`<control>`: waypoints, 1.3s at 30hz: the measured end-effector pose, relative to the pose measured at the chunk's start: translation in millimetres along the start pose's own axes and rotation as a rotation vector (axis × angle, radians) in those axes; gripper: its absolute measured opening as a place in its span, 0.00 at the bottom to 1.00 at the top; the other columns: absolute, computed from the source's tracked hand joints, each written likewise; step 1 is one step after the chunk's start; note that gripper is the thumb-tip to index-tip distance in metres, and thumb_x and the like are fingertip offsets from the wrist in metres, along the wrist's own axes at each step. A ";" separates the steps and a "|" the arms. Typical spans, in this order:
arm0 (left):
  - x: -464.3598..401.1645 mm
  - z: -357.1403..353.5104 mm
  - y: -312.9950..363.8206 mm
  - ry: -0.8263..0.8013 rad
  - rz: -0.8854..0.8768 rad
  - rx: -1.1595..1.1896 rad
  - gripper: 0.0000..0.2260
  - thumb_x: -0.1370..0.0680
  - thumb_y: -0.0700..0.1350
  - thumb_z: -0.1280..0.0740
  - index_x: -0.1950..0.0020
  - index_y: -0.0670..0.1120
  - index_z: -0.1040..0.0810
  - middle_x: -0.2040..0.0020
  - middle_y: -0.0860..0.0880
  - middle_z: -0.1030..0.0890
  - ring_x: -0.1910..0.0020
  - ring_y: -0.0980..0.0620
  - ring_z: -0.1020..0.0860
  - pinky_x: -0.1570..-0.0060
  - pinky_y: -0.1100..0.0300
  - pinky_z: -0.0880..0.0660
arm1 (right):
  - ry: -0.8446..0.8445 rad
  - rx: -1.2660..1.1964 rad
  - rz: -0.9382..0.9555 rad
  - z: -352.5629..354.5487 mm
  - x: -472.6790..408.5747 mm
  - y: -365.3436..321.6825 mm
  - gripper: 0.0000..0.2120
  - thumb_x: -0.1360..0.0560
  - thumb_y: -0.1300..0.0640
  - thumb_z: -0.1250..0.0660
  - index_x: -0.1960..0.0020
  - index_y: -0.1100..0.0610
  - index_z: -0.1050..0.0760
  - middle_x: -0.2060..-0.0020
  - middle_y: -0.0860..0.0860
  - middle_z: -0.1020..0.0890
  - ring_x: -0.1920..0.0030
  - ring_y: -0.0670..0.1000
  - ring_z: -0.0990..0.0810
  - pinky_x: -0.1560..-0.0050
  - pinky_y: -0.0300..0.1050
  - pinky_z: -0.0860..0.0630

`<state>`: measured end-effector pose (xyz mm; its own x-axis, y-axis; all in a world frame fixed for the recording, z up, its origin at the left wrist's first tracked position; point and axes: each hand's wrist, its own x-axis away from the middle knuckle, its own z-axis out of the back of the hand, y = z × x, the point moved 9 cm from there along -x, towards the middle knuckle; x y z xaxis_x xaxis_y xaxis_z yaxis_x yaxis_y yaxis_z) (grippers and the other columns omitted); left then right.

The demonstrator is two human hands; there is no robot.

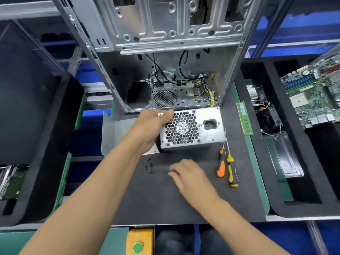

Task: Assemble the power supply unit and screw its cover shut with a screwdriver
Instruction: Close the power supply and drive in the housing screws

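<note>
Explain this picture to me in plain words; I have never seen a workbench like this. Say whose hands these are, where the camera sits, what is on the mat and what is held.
There is no machine: a person works bare-handed, and the single camera sits on their head, looking down. The left hand grips the power supply unit, a metal box with a fan grille. The right hand hovers over the dark mat holding nothing, fingers towards the small black screws. Beside it lie two screwdrivers, one orange-handled and one yellow-handled. Behind stands an open computer case; a green memory stick lies to the right.
</note>
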<state>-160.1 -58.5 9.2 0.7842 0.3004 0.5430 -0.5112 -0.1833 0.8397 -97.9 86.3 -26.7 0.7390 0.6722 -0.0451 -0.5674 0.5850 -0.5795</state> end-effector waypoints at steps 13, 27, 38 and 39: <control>3.8 -5.3 -7.9 -0.082 -0.019 0.110 0.09 0.18 0.43 0.34 0.47 0.38 0.18 0.55 0.43 0.13 0.58 0.50 0.14 0.62 0.59 0.19 | -0.106 0.109 -0.120 -65.1 -53.1 -23.5 0.11 0.19 0.61 0.42 0.43 0.61 0.23 0.46 0.58 0.24 0.47 0.59 0.24 0.52 0.53 0.25; 10.7 -7.5 -12.1 -0.127 -0.009 0.237 0.14 0.26 0.45 0.28 0.44 0.40 0.18 0.52 0.41 0.13 0.56 0.47 0.14 0.62 0.58 0.19 | 0.597 -0.148 0.008 172.2 -23.0 3.0 0.04 0.24 0.66 0.30 0.52 0.61 0.17 0.59 0.50 0.20 0.60 0.39 0.25 0.52 0.27 0.31; 11.6 -2.6 -15.6 -0.083 -0.079 0.154 0.13 0.32 0.53 0.27 0.51 0.49 0.14 0.52 0.44 0.13 0.53 0.47 0.14 0.56 0.56 0.18 | 0.504 -0.023 0.017 151.4 -59.0 16.4 0.04 0.21 0.64 0.34 0.49 0.60 0.20 0.55 0.49 0.20 0.53 0.55 0.27 0.49 0.50 0.28; 11.5 -3.0 -15.9 -0.087 -0.074 0.168 0.14 0.31 0.52 0.27 0.49 0.48 0.15 0.53 0.44 0.13 0.54 0.47 0.14 0.58 0.57 0.18 | 0.500 -0.021 0.026 152.4 -59.8 16.3 0.04 0.21 0.64 0.34 0.49 0.60 0.20 0.56 0.49 0.20 0.53 0.55 0.27 0.49 0.48 0.28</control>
<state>-144.0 -49.3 2.2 0.8484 0.2383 0.4727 -0.3910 -0.3198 0.8630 -206.6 124.8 90.6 0.8111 0.3839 -0.4413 -0.5845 0.5582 -0.5888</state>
